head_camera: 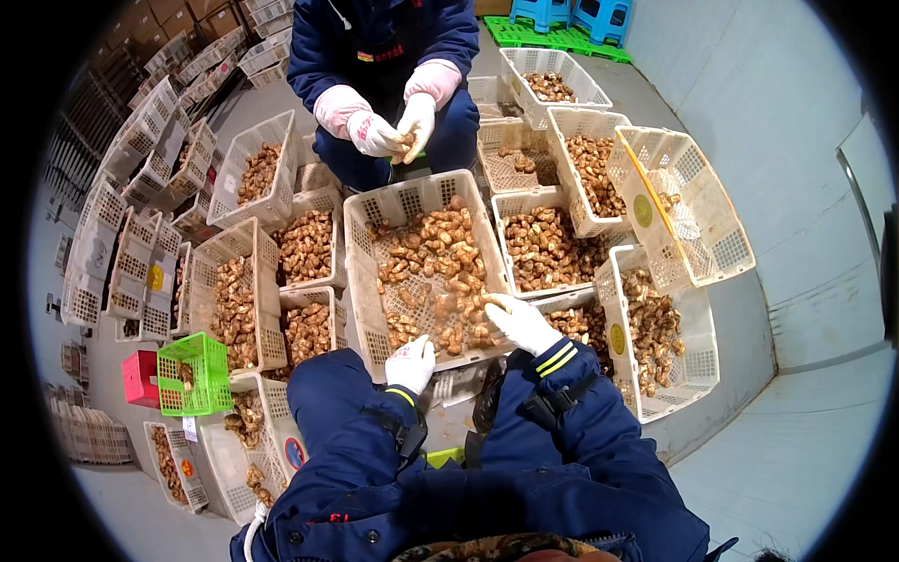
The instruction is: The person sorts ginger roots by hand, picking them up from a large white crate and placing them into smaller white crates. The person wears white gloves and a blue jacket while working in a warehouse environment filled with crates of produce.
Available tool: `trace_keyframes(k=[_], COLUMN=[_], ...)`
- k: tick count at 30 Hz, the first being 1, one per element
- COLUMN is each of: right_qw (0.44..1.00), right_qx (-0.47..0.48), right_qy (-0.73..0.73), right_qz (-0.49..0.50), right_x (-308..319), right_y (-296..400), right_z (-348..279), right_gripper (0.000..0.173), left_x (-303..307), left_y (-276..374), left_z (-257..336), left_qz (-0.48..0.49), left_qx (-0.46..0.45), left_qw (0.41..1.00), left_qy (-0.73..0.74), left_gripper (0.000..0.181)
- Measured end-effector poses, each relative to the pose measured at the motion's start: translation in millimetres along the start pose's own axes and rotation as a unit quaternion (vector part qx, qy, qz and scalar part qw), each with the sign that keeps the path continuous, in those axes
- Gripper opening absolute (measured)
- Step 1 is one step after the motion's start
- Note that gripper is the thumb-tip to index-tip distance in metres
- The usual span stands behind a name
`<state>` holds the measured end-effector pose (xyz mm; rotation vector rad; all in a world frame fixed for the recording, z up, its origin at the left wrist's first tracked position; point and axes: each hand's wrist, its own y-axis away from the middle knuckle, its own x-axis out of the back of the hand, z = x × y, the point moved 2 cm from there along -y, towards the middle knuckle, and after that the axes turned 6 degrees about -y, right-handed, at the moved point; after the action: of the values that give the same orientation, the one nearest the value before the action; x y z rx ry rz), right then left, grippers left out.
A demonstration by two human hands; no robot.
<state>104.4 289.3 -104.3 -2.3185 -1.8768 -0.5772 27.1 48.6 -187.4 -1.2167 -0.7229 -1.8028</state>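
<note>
A white perforated plastic crate (pixel 357 281) stands before me, with stubby brown mushrooms (pixel 460 256) heaped mostly along its right side and far end. My left hand (pixel 411 364), in a white glove with red print, is at the crate's near rim with its fingers curled; whether it holds anything is hidden. Over the near right corner reaches my right hand (pixel 521 324), also gloved in white. Its fingertips are bent close to the mushrooms, and I cannot make out whether one is between them.
Opposite sits a co-worker, whose gloved hands (pixel 393 137) hold a small mushroom. Mushroom crates crowd both sides, including a crate (pixel 235 309) at left and a tilted stacked crate (pixel 723 218) at right. A small green basket (pixel 193 376) stands left beside a red container (pixel 140 379). A wall (pixel 772 140) bounds the right.
</note>
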Motion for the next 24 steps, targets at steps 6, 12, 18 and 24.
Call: trace_keyframes(k=[6,12,18,24], right_qw=[0.998,0.996,0.996,0.971], right_qx=[-0.055,-0.049,-0.057,-0.130], right_qy=[-0.005,-0.061,-0.068,-0.191], right_qz=[-0.039,-0.040,-0.006,-0.052], right_x=[-0.6,-6.8,5.5,-18.2], right_y=[0.5,-16.9,-13.7,-11.7], right_z=[5.4,15.4,37.5,12.0], right_gripper=[0.045,0.045,0.042,0.038], left_x=[-6.4,-8.0,171.0,332.9], left_y=[-0.2,-13.8,-17.8,61.8], left_z=[1.1,-26.3,77.1,148.4], left_qz=[0.027,-0.142,-0.071,-0.025], left_qx=[-0.029,-0.031,-0.420,-0.425], left_qw=[0.999,0.989,0.875,0.905], left_qy=[-0.011,0.039,-0.230,-0.011], left_gripper=[0.029,0.036,0.016,0.018])
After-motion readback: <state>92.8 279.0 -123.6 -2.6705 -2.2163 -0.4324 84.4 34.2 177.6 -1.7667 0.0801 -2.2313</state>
